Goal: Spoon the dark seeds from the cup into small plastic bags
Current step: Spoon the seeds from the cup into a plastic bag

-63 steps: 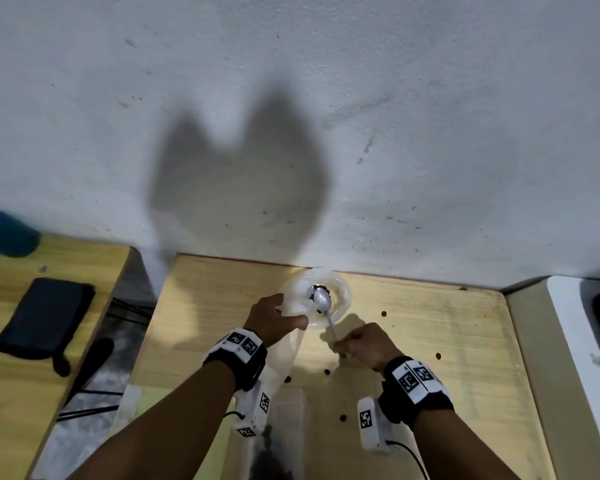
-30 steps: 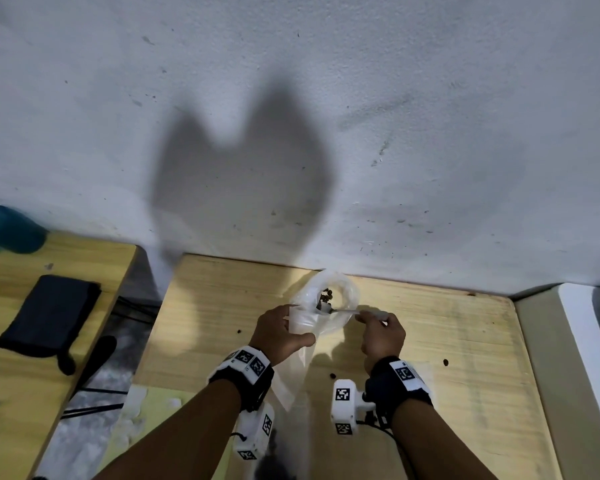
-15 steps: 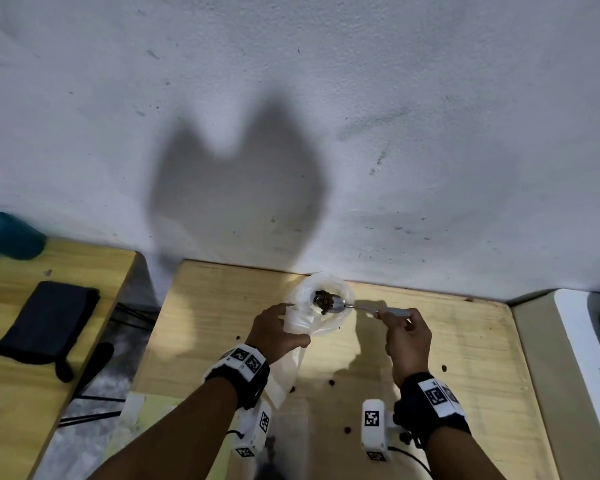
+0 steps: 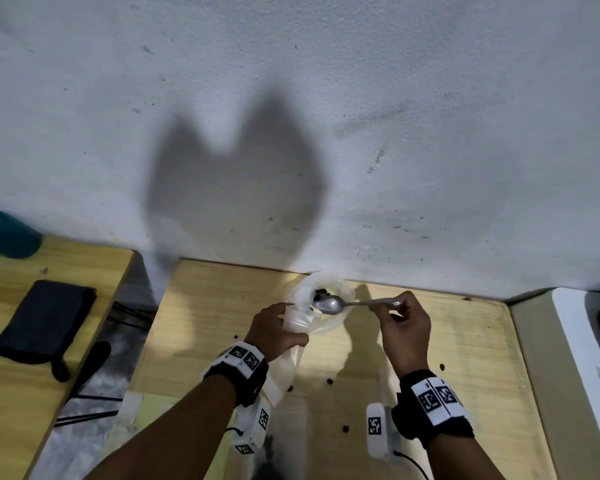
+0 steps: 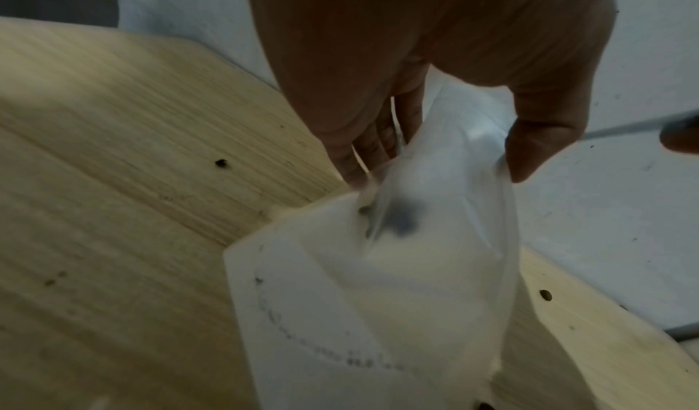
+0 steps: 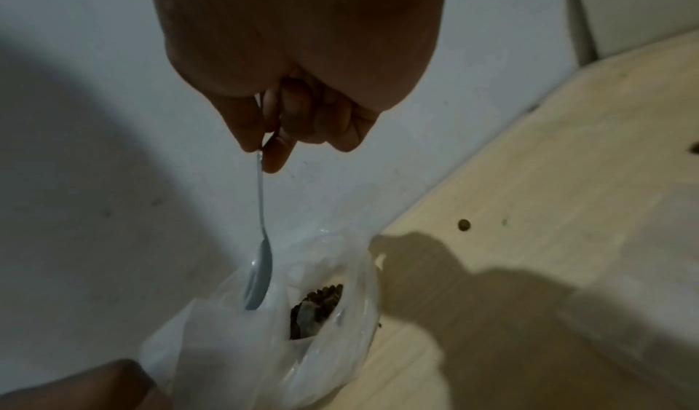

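My left hand (image 4: 284,327) grips a thin clear plastic bag (image 4: 340,318) by its side and holds its mouth up near the wall. Dark seeds (image 4: 321,292) lie inside it. My right hand (image 4: 385,308) pinches the handle of a metal spoon (image 4: 330,304), whose shiny bowl hangs over the bag's mouth with no seeds showing on it. In the right wrist view the spoon (image 6: 259,276) points down at the bag (image 6: 234,341), beside the seeds (image 6: 317,306). The left wrist view shows my fingers (image 5: 363,159) and thumb bunching the bag (image 5: 378,282). A clear container (image 4: 291,434) stands at the bottom edge, mostly hidden.
Loose seeds (image 4: 329,381) are scattered on the wooden table (image 4: 465,358). The white wall stands right behind the bag. A second table on the left carries a black pouch (image 4: 42,323) and a teal object (image 4: 4,233). Cables run in the gap (image 4: 118,341) between the tables.
My right hand swung from in front of the bag to its right and brought a spoonful of seeds over the mouth; the spoon bowl now looks bare. The left hand kept hold of the bag.
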Tool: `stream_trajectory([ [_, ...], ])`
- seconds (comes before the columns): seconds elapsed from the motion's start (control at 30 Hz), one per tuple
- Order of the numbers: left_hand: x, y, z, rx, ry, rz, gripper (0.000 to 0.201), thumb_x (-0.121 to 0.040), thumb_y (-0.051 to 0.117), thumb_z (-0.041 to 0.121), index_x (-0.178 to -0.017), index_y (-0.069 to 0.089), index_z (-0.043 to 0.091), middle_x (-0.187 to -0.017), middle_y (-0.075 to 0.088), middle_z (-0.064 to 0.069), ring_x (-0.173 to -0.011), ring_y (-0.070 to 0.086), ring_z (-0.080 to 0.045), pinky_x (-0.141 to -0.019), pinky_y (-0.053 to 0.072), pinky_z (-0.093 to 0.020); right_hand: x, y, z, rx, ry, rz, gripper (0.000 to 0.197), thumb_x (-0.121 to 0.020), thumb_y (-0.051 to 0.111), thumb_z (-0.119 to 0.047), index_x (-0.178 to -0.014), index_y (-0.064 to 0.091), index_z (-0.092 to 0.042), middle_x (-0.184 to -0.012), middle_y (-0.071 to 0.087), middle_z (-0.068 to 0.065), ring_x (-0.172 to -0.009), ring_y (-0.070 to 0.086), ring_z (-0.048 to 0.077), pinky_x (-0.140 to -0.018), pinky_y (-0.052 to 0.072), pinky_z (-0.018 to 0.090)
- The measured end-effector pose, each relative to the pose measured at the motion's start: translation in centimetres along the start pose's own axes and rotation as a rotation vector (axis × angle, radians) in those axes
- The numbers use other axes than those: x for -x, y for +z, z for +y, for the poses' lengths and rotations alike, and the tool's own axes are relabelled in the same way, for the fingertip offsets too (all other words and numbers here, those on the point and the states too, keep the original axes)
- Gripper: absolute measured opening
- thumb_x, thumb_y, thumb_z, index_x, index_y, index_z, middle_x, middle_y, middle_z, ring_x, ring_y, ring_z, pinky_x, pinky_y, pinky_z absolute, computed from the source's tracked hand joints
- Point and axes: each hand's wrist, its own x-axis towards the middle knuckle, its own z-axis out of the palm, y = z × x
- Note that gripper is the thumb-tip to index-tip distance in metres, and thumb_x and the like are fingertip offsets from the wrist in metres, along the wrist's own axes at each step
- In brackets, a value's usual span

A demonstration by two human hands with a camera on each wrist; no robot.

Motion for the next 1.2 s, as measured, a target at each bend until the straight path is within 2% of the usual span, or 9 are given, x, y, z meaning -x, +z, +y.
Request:
stream_trajectory([
  [0.2,0.1,0.2,0.0,-0.007,0.0,-0.006,0.081,-0.043,0.075,0.035,-0.122,0.06,0.025,-0.095,0.069,0.003,-0.079,0.066,-0.011,-0.065,0.048,-0.018,0.2,1.1,1.7,0.176,0.095,0.16,0.016,-0.081,0.069,-0.005,-0.071,0.055,-0.006,-0.067,0.062,0.002,-0.059,0.055,0.017,-0.062,0.043,0.031],
  [0.33,0.1,0.5,-0.1,-0.003,0.008,-0.014,0.085,-0.037,0.074,0.04,-0.119,0.061,0.026,-0.093,0.071,0.001,-0.083,0.068,-0.015,-0.074,0.056,-0.027,0.5,2.6,2.2,0.168,0.159,0.212,0.017,-0.08,0.068,-0.007,-0.069,0.055,-0.004,-0.063,0.06,0.002,-0.062,0.055,0.021,-0.064,0.037,0.029],
  [0.53,0.0,0.5,-0.3,0.002,-0.005,-0.055,0.072,-0.034,0.072,0.04,-0.104,0.069,0.022,-0.083,0.072,0.003,-0.079,0.069,-0.016,-0.072,0.057,-0.032,0.0,4.0,3.6,0.037,0.385,0.299,0.019,-0.076,0.073,-0.01,-0.072,0.056,-0.004,-0.071,0.063,0.008,-0.074,0.06,0.031,-0.072,0.051,0.038],
  [0.63,-0.1,0.3,-0.4,0.007,-0.025,-0.073,0.064,-0.035,0.073,0.037,-0.097,0.07,0.023,-0.082,0.073,0.002,-0.077,0.07,-0.017,-0.071,0.058,-0.036,-0.1,4.2,4.2,-0.056,0.488,0.286,0.022,-0.075,0.074,-0.011,-0.065,0.055,-0.014,-0.071,0.064,0.006,-0.071,0.059,0.029,-0.071,0.051,0.038],
  [0.7,-0.2,0.2,-0.4,0.005,-0.031,-0.072,0.065,-0.036,0.074,0.037,-0.099,0.07,0.023,-0.083,0.073,0.002,-0.079,0.07,-0.017,-0.073,0.058,-0.037,0.0,4.1,4.6,-0.098,0.543,0.234,0.024,-0.072,0.074,-0.015,-0.059,0.055,-0.021,-0.067,0.06,0.004,-0.063,0.05,0.025,-0.065,0.045,0.037],
  [0.77,-0.3,0.0,-0.4,0.012,-0.035,-0.063,0.07,-0.036,0.076,0.037,-0.104,0.069,0.023,-0.084,0.073,0.004,-0.08,0.069,-0.015,-0.073,0.058,-0.033,0.0,3.7,5.2,-0.111,0.582,0.186,0.022,-0.067,0.077,-0.021,-0.06,0.055,-0.021,-0.065,0.056,0.006,-0.061,0.044,0.022,-0.063,0.04,0.036],
  [0.9,-0.3,-0.1,-0.1,0.041,-0.046,-0.03,0.078,-0.039,0.079,0.036,-0.115,0.062,0.029,-0.092,0.071,0.006,-0.082,0.068,-0.011,-0.065,0.05,-0.021,0.1,2.4,5.4,-0.124,0.56,0.152,0.018,-0.07,0.076,-0.019,-0.064,0.059,-0.019,-0.065,0.055,0.007,-0.06,0.041,0.02,-0.059,0.035,0.035],
  [1.07,-0.2,0.1,0.2,0.029,-0.043,-0.027,0.087,-0.037,0.076,0.042,-0.122,0.059,0.027,-0.1,0.069,0.002,-0.087,0.066,-0.013,-0.065,0.047,-0.018,-0.1,0.2,4.4,-0.245,0.479,0.1,0.023,-0.084,0.069,-0.006,-0.069,0.054,-0.015,-0.068,0.046,0.011,-0.046,0.028,0.015,-0.044,0.024,0.023],
  [1.2,-0.3,0.3,0.1,-0.007,-0.036,-0.028,0.086,-0.042,0.077,0.039,-0.125,0.056,0.029,-0.113,0.062,0.006,-0.095,0.061,-0.013,-0.069,0.045,-0.018,0.0,-1.4,1.9,-0.306,0.299,0.034,0.034,-0.086,0.067,-0.001,-0.063,0.049,-0.018,-0.064,0.046,0.011,-0.048,0.032,0.013,-0.05,0.027,0.024],
])
